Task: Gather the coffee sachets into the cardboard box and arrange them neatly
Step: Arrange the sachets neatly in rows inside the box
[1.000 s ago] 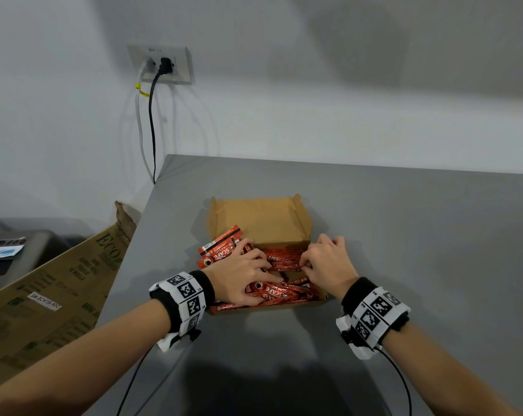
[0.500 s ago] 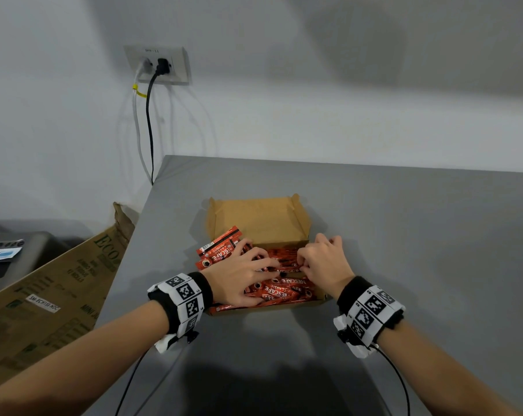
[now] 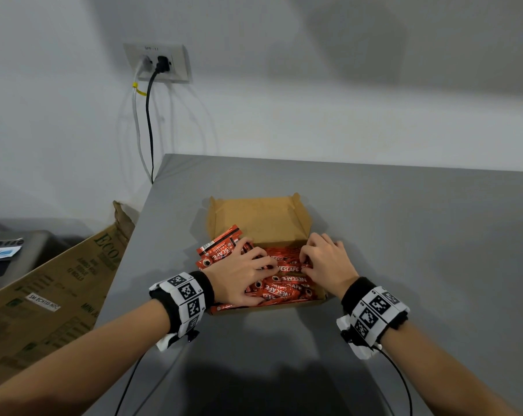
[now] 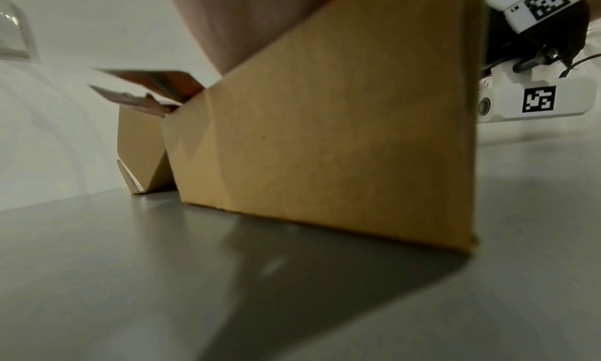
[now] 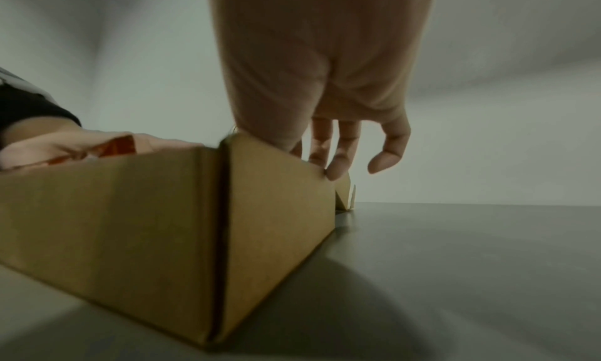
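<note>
The cardboard box (image 3: pixel 255 219) is sitting mid-table (image 3: pixel 419 250), bare surface lying toward three o'clock; left hand (image 3: pixel 239 276) is pressing spread fingers on the coffee sachets (image 3: pixel 284 288), right hand (image 3: pixel 326 264) is pinching one

Red coffee sachets (image 3: pixel 279 288) lie jumbled in the open cardboard box (image 3: pixel 258 219).

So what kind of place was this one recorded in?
Probably a plain office or storeroom corner, though nothing settles it. A bare grey table stands against a white wall with a socket and two cables plugged in, and a large printed carton leans beside the table.
</note>
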`<state>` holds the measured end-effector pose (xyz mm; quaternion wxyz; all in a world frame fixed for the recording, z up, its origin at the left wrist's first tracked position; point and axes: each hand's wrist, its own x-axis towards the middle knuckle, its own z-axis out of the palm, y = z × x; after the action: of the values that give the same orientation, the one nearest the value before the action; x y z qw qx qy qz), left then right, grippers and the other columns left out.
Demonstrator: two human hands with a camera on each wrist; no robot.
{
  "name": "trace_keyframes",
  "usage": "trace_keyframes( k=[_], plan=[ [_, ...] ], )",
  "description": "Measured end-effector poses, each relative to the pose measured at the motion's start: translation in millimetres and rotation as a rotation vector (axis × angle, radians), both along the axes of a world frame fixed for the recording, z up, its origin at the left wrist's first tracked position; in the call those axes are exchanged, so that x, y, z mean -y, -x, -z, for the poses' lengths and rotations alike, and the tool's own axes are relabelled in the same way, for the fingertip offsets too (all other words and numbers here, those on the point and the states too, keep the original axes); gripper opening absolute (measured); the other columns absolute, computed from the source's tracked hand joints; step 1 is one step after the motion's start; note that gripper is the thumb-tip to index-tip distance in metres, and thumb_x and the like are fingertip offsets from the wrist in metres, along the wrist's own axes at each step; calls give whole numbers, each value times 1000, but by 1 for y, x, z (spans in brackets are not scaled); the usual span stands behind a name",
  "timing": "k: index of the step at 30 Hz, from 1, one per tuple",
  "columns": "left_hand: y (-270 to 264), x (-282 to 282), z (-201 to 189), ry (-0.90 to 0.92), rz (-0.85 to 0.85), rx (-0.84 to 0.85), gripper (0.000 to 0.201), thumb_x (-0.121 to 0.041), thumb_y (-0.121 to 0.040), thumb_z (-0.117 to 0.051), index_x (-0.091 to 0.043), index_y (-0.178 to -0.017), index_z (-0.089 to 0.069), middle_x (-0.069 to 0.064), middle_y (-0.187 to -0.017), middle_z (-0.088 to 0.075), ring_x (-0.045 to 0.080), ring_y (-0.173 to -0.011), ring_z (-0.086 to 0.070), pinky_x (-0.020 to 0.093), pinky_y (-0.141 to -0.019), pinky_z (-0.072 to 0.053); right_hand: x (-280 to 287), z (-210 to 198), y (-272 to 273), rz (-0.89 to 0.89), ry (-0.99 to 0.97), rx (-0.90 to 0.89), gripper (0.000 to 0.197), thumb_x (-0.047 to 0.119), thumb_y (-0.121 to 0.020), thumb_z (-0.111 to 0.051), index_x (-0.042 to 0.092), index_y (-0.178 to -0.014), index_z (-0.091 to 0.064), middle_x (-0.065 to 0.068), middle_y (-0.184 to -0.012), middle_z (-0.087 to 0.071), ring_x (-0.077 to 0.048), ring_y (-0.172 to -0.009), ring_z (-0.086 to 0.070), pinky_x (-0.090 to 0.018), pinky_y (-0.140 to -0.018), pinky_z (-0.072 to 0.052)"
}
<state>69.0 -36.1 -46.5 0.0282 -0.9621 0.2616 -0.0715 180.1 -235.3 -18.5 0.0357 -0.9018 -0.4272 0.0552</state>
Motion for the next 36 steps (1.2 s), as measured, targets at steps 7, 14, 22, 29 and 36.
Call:
trace_keyframes(
  k=[7, 14, 22, 29, 36],
  plan=[
    [0, 0, 0, -34, -5, 20, 63, -63, -76, -36, -24, -117, -63, -7, -114, -57, 12, -104, -39, 51, -95, -40, -4, 8, 3, 57, -66, 38, 9, 17, -87, -57, 12, -92, -61, -3, -105, -52, -22, -101, -50, -36, -82, -39],
    [1, 1, 2, -55, -35, 26, 63, -66, -75, -34, -28, -116, -63, 0, -111, -55, 16, -104, -44, 50, -96, -39, -7, -1, 2, -100, -116, 160, 35, 38, -52, -87, 25, -79, -69, 7, -79, -63, -18, -75, -59, -37, -62, -44],
    [-1, -1, 3, -27, -30, 26, 59, -66, -76, -38, -29, -114, -64, 0, -100, -55, 16, -99, -43, 44, -97, -23, -23, 6, 7, -251, -141, -50, 18, 13, -84, -63, 10, -100, -73, -6, -98, -67, -27, -99, -61, -41, -81, -43],
    [0, -2, 3, -40, -22, 3, 58, -66, -78, -37, -31, -116, -62, -2, -97, -54, 17, -93, -48, 44, -96, -31, -28, -1, 0, -250, -88, -120, 37, 22, -86, -64, 14, -122, -61, -4, -112, -61, -21, -108, -53, -35, -87, -42],
    [0, -2, -1, -26, -32, 7, 54, -68, -77, -39, -36, -113, -63, -4, -96, -54, 16, -92, -50, 44, -94, -38, -36, -2, 2, -239, -4, -49, 23, 20, -87, -58, 14, -110, -60, -3, -109, -60, -22, -105, -53, -35, -85, -40]
  ],
)
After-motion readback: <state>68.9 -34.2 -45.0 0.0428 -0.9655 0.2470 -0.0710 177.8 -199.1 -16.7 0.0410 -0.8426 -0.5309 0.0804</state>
